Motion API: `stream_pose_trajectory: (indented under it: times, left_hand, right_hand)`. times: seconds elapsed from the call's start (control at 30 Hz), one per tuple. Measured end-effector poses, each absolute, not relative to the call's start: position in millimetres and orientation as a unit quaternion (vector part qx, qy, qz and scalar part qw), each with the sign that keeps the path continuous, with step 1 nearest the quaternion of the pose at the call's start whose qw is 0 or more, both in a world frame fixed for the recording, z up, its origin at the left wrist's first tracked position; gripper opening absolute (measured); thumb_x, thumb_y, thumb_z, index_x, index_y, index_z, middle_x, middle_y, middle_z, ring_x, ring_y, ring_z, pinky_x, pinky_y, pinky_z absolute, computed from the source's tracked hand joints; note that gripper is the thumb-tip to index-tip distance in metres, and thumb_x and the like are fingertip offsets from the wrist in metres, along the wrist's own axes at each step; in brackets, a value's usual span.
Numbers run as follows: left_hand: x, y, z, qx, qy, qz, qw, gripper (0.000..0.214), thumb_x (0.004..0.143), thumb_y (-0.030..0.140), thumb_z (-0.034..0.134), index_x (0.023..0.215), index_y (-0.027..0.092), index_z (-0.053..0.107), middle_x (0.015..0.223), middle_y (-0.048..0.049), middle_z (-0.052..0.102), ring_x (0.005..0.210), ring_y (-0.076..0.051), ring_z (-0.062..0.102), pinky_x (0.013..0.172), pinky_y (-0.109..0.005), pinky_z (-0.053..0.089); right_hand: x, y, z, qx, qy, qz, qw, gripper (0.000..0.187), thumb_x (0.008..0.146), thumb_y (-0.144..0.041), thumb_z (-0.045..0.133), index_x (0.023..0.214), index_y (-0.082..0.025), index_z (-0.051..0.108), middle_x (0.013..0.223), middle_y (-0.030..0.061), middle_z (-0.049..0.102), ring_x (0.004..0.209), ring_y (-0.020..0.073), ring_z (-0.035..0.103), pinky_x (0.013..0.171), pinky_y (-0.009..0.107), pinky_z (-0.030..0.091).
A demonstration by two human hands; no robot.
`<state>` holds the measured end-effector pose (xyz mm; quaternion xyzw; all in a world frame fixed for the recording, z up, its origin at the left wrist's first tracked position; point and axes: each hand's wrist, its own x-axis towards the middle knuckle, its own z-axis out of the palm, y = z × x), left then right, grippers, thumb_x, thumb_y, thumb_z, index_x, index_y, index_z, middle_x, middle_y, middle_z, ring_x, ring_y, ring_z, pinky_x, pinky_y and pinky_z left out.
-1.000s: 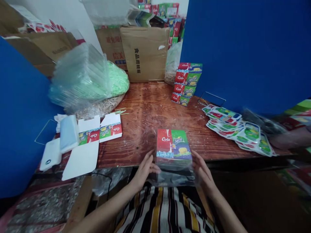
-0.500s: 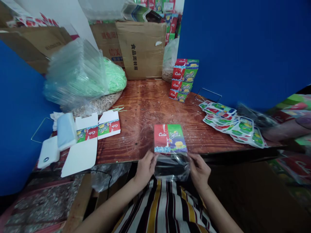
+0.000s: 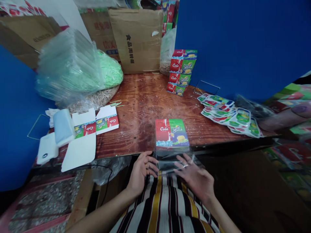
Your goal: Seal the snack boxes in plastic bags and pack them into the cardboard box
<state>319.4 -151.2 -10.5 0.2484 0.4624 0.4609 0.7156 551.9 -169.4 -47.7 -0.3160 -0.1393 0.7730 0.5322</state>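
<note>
Wrap (image 3: pixel 166 165) pokes out from our box (image 3: pixel 172 133) near us on the table (image 3: pixel 143 106), our left hand (image 3: pixel 141 171) half curled, right hand (image 3: pixel 199 181) spread wide, so we're likely smoothing it, which next needs a gentle touch.

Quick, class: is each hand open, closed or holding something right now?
Left hand: open, fingers loosely curled beside the thin clear plastic wrapper; contact unclear.
Right hand: open, fingers spread at the wrapper's loose end; no grip visible.

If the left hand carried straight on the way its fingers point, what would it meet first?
The left hand would probably meet the clear plastic film extending from the Cola-Sprite box; depth is unclear, so they may be touching.
</note>
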Motion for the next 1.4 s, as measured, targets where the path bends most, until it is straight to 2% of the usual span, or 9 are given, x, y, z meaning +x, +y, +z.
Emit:
stream_pose_trajectory:
  times: [0.17,0.23,0.37,0.5,0.63,0.8,0.97,1.13,1.4]
  left_hand:
    - [320,-147,0,0.209,0.434,0.338,0.808,0.039,0.073,0.045,0.074,0.089,0.015,0.054,0.051,0.0033,0.053,0.046,-0.013,0.055,0.043,-0.023,0.047]
    - [313,-147,-9,0.216,0.416,0.331,0.819,0.036,0.070,0.038,0.078,0.079,0.015,0.052,0.049,0.0043,0.051,0.044,-0.011,0.053,0.043,-0.021,0.047]
    - [292,-149,-29,0.225,0.385,0.278,0.851,0.032,0.072,0.034,0.077,0.078,0.014,0.053,0.060,-0.0005,0.059,0.052,-0.013,0.060,0.046,-0.022,0.051]
    - [277,-149,-33,0.252,0.345,0.234,0.873,0.026,0.074,0.028,0.075,0.079,0.013,0.055,0.069,-0.0045,0.062,0.058,-0.015,0.063,0.046,-0.022,0.053]
    - [274,-144,-29,0.261,0.292,0.205,0.897,0.031,0.067,0.027,0.077,0.083,0.014,0.053,0.075,-0.0065,0.066,0.062,-0.018,0.066,0.048,-0.024,0.054]
    - [286,-136,-22,0.225,0.344,0.229,0.882,0.058,0.074,0.072,0.056,0.090,0.016,0.055,0.069,-0.0040,0.063,0.053,-0.017,0.063,0.040,-0.024,0.050]
    - [290,-138,-22,0.297,0.411,0.204,0.837,0.043,0.062,0.040,0.084,0.081,0.013,0.056,0.065,-0.0012,0.062,0.051,-0.011,0.060,0.045,-0.019,0.049]
    - [281,-141,-30,0.281,0.398,0.202,0.849,0.045,0.060,0.038,0.086,0.079,0.014,0.053,0.066,-0.0013,0.063,0.053,-0.012,0.061,0.045,-0.020,0.051]
    - [284,-145,-43,0.253,0.381,0.220,0.862,0.048,0.055,0.035,0.089,0.076,0.014,0.051,0.065,0.0001,0.063,0.052,-0.013,0.063,0.044,-0.020,0.052]
  right_hand:
    - [552,-180,-38,-0.246,-0.137,0.784,0.553,0.007,0.079,-0.030,0.066,0.081,-0.024,0.064,0.061,-0.0004,0.054,0.082,0.0201,0.062,0.097,0.047,0.046]
    - [557,-184,-45,-0.218,-0.149,0.781,0.567,0.015,0.076,-0.023,0.067,0.066,-0.022,0.056,0.052,-0.0018,0.043,0.069,0.0171,0.056,0.091,0.042,0.049]
    - [558,-182,-60,-0.259,-0.195,0.783,0.531,0.024,0.076,-0.033,0.070,0.064,-0.021,0.053,0.062,-0.0008,0.046,0.067,0.0158,0.052,0.075,0.035,0.051]
    - [533,-170,-68,-0.401,-0.415,0.725,0.376,0.025,0.081,-0.030,0.073,0.102,-0.021,0.062,0.082,0.0012,0.059,0.077,0.0142,0.055,0.074,0.028,0.045]
    - [503,-161,-57,-0.302,-0.506,0.721,0.364,0.040,0.083,-0.029,0.072,0.118,-0.024,0.055,0.108,0.0051,0.056,0.089,0.0150,0.057,0.080,0.029,0.046]
    - [490,-161,-43,-0.241,-0.462,0.752,0.403,0.037,0.086,-0.046,0.066,0.113,-0.025,0.055,0.103,0.0054,0.052,0.087,0.0185,0.058,0.073,0.032,0.050]
    - [497,-162,-44,-0.296,-0.571,0.657,0.393,0.011,0.090,-0.029,0.062,0.089,-0.019,0.061,0.090,0.0040,0.053,0.084,0.0150,0.055,0.075,0.027,0.047]
    - [497,-160,-55,-0.280,-0.609,0.649,0.361,0.021,0.088,-0.033,0.063,0.103,-0.018,0.057,0.097,0.0068,0.057,0.086,0.0164,0.058,0.076,0.029,0.049]
    - [478,-152,-54,-0.312,-0.653,0.569,0.390,0.018,0.085,-0.034,0.068,0.086,-0.017,0.062,0.073,0.0011,0.058,0.065,0.0123,0.054,0.060,0.024,0.044]
